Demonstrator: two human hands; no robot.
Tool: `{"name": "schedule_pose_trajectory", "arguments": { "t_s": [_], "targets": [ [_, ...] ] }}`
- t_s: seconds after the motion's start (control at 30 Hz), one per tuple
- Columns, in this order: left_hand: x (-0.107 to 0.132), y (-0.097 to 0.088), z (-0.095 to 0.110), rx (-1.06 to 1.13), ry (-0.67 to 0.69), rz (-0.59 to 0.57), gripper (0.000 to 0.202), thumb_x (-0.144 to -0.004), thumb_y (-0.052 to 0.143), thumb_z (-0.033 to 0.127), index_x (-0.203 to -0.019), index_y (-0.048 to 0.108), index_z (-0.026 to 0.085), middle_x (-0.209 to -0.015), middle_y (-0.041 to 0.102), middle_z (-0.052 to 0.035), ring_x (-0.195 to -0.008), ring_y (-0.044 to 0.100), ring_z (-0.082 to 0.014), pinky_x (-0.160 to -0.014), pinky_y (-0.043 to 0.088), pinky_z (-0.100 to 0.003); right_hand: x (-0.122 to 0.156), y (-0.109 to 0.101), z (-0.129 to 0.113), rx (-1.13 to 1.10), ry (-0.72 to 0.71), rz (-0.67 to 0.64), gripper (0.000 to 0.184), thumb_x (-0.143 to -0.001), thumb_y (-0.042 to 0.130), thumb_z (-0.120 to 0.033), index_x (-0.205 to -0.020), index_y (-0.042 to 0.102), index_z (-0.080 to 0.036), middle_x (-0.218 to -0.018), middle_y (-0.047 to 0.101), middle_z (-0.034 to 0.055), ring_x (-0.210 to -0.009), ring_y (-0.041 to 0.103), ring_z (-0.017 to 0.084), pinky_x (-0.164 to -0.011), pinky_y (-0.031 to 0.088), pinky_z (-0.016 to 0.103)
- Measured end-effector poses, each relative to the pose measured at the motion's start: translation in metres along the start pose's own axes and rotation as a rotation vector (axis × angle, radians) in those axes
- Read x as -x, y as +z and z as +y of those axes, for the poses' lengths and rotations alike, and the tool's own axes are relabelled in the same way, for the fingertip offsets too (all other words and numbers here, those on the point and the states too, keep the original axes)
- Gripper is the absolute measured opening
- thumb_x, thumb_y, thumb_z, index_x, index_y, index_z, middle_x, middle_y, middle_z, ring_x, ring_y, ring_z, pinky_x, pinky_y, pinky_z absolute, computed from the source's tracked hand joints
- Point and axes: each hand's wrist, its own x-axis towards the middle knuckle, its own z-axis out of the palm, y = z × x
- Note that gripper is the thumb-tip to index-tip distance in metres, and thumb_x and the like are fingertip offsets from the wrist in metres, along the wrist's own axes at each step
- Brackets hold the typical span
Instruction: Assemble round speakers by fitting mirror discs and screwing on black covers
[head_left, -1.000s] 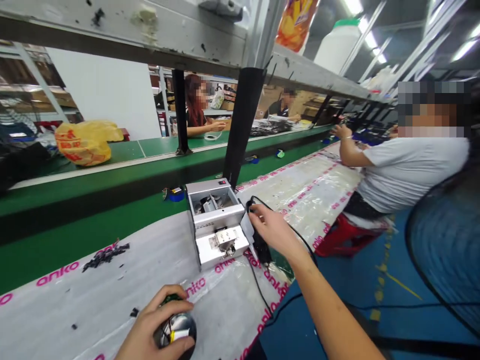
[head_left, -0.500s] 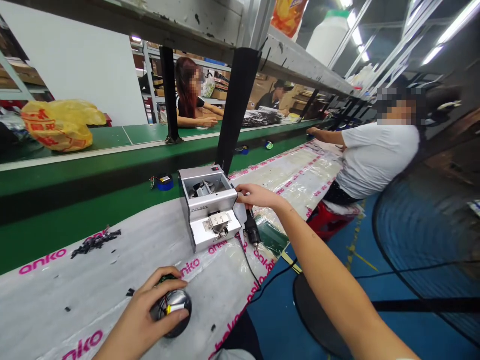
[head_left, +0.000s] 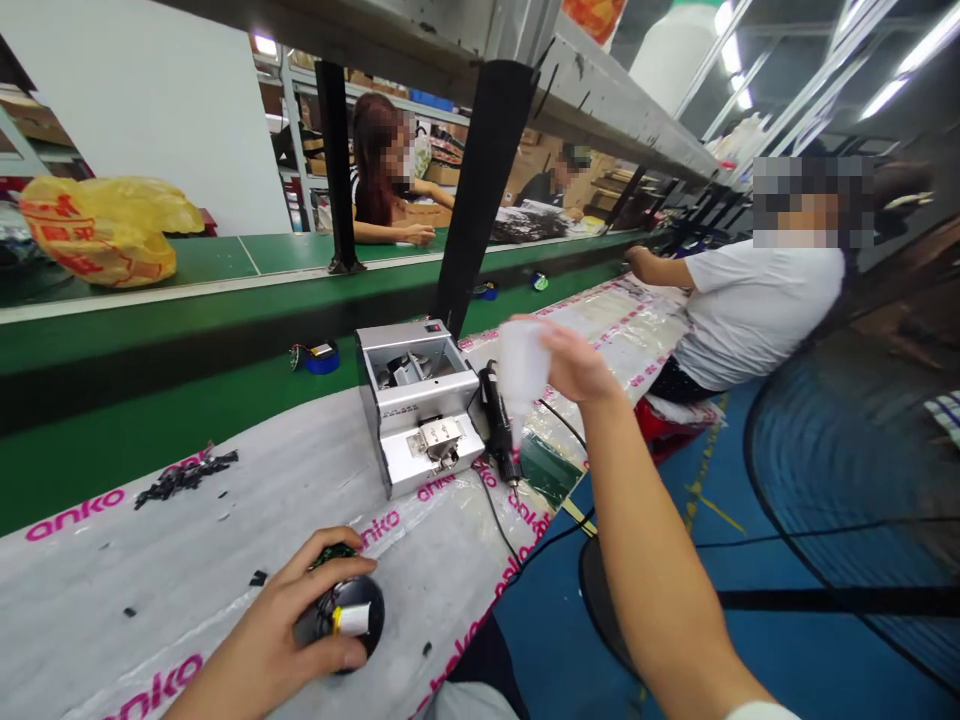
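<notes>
My left hand [head_left: 289,625] grips a small round black part [head_left: 346,620] with wires and a white piece inside, resting on the plastic-covered bench near the front edge. Raised above the bench, my right hand [head_left: 577,362] holds a small translucent white bottle [head_left: 521,375] with its tip pointing down. Just below and left of the bottle lies a black electric screwdriver [head_left: 495,425] with its cord, beside a grey metal screw-feeder box [head_left: 418,405].
A green conveyor [head_left: 187,330] runs behind the bench. A yellow bag [head_left: 105,228] lies on it at left. A black post [head_left: 476,190] rises behind the box. A person in a white shirt [head_left: 757,305] sits at right; two others sit across. A fan guard [head_left: 862,520] stands at right.
My right hand has lifted from beside the grey box and now holds the white bottle in the air. The left hand stays on the round part.
</notes>
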Motion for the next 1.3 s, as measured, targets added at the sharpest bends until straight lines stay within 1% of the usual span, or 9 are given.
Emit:
{"name": "schedule_pose_trajectory", "arguments": {
  "t_s": [0.1,0.23,0.3,0.4,0.47,0.57,0.73,1.1,1.3],
  "targets": [
    [0.004,-0.007,0.004,0.037,-0.034,-0.123,0.082,-0.054,0.095,0.042,-0.129,0.063,0.040,-0.141,0.051,-0.0058,-0.131,0.054,-0.0331,-0.109,0.047,-0.040,0.025,0.006,-0.005,-0.226,-0.165,0.277,0.059,-0.090,0.040,-0.064,-0.116,0.068,-0.018,-0.141,0.057,0.0092,-0.128,0.054,0.030,-0.091,0.052,0.037],
    [0.006,-0.003,0.011,0.010,-0.057,-0.059,0.070,-0.063,0.091,0.026,-0.126,0.061,0.032,-0.134,0.051,-0.0066,-0.126,0.056,-0.0288,-0.108,0.048,-0.040,0.085,0.053,-0.009,-0.447,-0.186,0.380,0.059,-0.083,0.047,-0.078,-0.118,0.064,-0.034,-0.142,0.053,0.0015,-0.136,0.046,0.023,-0.109,0.042,0.037],
    [0.005,0.002,0.011,-0.029,-0.030,0.047,0.060,-0.067,0.088,0.026,-0.121,0.060,0.027,-0.130,0.051,-0.0082,-0.122,0.057,-0.0290,-0.104,0.050,-0.041,0.117,0.086,-0.011,-0.552,-0.081,0.368,0.056,-0.083,0.049,-0.079,-0.117,0.065,-0.038,-0.137,0.057,0.0013,-0.127,0.054,0.025,-0.105,0.046,0.040],
    [0.003,0.007,0.006,-0.091,0.007,0.161,0.062,-0.069,0.087,0.033,-0.122,0.056,0.025,-0.130,0.051,-0.0103,-0.123,0.055,-0.0310,-0.102,0.050,-0.044,0.150,0.133,-0.014,-0.602,0.114,0.230,0.076,-0.075,0.041,-0.090,-0.126,0.060,-0.037,-0.110,0.063,0.0082,-0.087,0.063,0.026,-0.075,0.055,0.042],
    [0.002,0.008,0.003,-0.104,0.024,0.185,0.069,-0.064,0.090,0.040,-0.121,0.054,0.025,-0.130,0.052,-0.0112,-0.123,0.053,-0.0331,-0.102,0.049,-0.048,0.157,0.157,-0.016,-0.627,0.103,0.211,0.077,-0.073,0.047,-0.088,-0.128,0.059,-0.036,-0.092,0.059,0.0068,-0.067,0.055,0.021,-0.060,0.051,0.036],
    [0.001,0.008,0.002,-0.085,0.052,0.177,0.073,-0.060,0.091,0.048,-0.118,0.053,0.024,-0.131,0.053,-0.0125,-0.124,0.053,-0.0351,-0.104,0.047,-0.052,0.154,0.179,-0.019,-0.674,0.017,0.371,0.077,-0.061,0.070,-0.082,-0.120,0.064,-0.032,-0.092,0.055,0.0037,-0.070,0.053,0.018,-0.063,0.052,0.032],
    [-0.001,0.007,0.006,-0.043,0.013,0.153,0.071,-0.060,0.092,0.046,-0.114,0.052,0.022,-0.135,0.050,-0.0132,-0.125,0.052,-0.0352,-0.102,0.047,-0.052,0.152,0.193,-0.010,-0.746,-0.021,0.463,0.075,-0.055,0.084,-0.071,-0.117,0.064,-0.033,-0.109,0.063,0.0015,-0.096,0.062,0.023,-0.084,0.055,0.038],
    [0.000,0.006,0.011,-0.048,-0.041,0.132,0.068,-0.062,0.092,0.040,-0.114,0.053,0.022,-0.138,0.047,-0.0115,-0.126,0.051,-0.0345,-0.102,0.047,-0.050,0.144,0.201,-0.002,-0.780,-0.023,0.515,0.069,-0.058,0.085,-0.066,-0.113,0.064,-0.031,-0.098,0.062,-0.0012,-0.084,0.062,0.017,-0.080,0.057,0.030],
    [0.002,0.004,0.011,-0.022,-0.008,0.117,0.067,-0.066,0.089,0.034,-0.123,0.055,0.025,-0.145,0.041,-0.0102,-0.132,0.047,-0.0342,-0.107,0.044,-0.049,0.134,0.208,0.001,-0.719,0.021,0.546,0.079,-0.054,0.086,-0.068,-0.117,0.059,-0.029,-0.101,0.064,0.0018,-0.084,0.066,0.020,-0.078,0.059,0.036]
  ]
}}
